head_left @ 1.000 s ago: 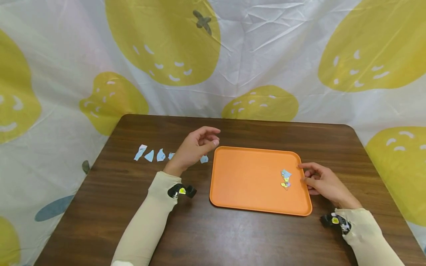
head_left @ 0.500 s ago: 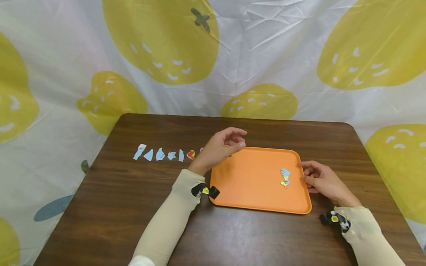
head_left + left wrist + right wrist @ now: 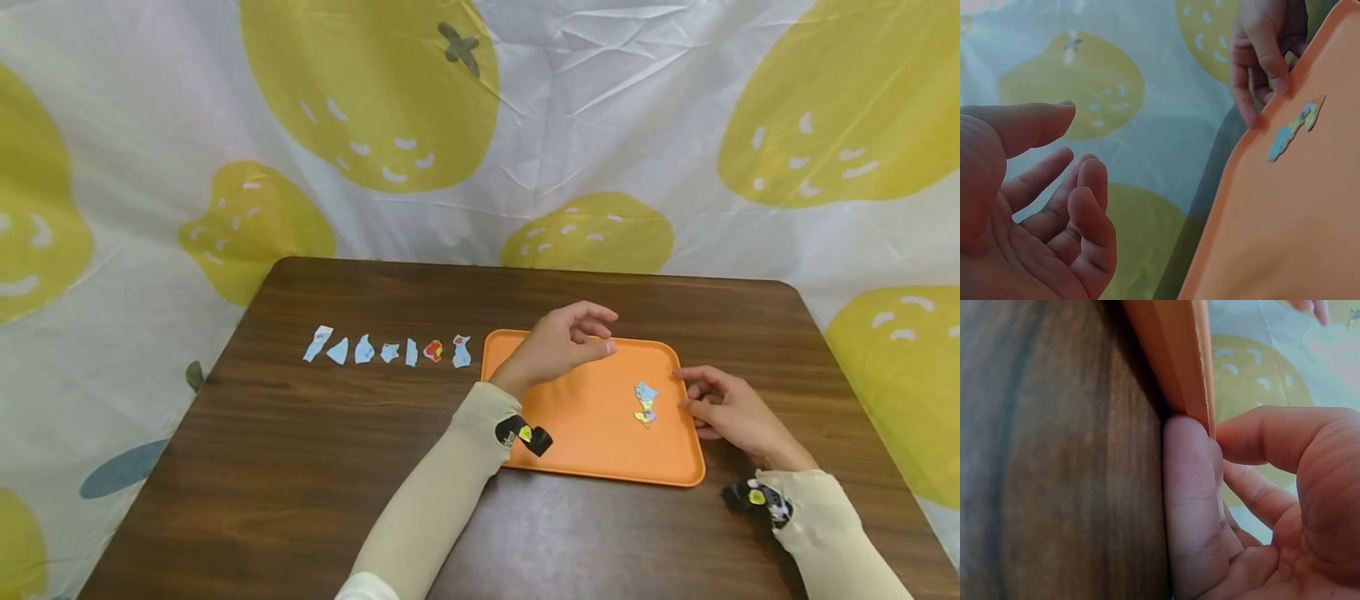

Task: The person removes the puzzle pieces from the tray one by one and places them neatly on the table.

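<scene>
My left hand (image 3: 566,342) hovers over the orange tray (image 3: 585,442), nearer its back edge. Its fingers are loosely bent, and the left wrist view shows nothing between thumb and fingers. At the tray's right rim, my right hand (image 3: 731,412) has its thumb and fingers on either side of the edge, as the right wrist view shows. Inside the tray, near that hand, lies a small irregular cluster of flat blue, yellow and purple puzzle-like pieces (image 3: 645,405). The same cluster (image 3: 1297,128) shows in the left wrist view.
Left of the tray, several flat irregular pieces lie in a row on the brown wooden table (image 3: 300,458). Most are pale blue; a red and yellow piece (image 3: 433,351) lies among them. A white curtain (image 3: 585,117) with yellow fruit prints hangs behind the table.
My left hand has moved right, from beside the tray's left rim to above it, uncovering the row of pieces. My right hand, the tray and the cluster stay put.
</scene>
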{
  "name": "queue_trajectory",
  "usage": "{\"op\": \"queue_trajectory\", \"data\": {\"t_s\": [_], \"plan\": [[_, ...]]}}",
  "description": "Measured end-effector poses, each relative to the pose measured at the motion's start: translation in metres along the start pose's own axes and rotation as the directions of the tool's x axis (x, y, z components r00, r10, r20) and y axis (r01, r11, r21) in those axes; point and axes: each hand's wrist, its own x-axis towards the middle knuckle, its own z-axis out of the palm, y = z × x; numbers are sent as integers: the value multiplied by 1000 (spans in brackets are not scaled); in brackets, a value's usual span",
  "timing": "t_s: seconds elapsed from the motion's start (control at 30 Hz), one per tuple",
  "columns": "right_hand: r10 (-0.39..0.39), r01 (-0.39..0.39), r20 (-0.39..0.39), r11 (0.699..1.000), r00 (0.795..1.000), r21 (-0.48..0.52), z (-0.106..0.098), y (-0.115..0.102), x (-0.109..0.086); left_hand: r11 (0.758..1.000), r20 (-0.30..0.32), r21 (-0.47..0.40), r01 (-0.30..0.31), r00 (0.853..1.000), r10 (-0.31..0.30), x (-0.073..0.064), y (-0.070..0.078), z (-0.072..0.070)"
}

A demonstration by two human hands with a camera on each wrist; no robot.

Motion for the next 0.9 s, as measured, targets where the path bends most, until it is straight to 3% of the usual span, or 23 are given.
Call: {"op": "queue_trajectory", "data": {"t_s": [0.2,0.47,0.73,0.9], "plan": [[-2,2,3,1000,1000,6,0,0,-1,1000,29,-2,22,999,-22,15,-13,27],[13,-13,1,1000,1000,-2,-1,-3,-2,995,78,-6,98,992,-97,29,-27,54],[-7,6,6,1000,1000,19,0,-3,-2,980,140,105,168,973,-181,30,-37,69],[-7,7,0,1000,1000,18,1,-3,-3,963,135,195,188,967,-216,26,-41,73]]}}
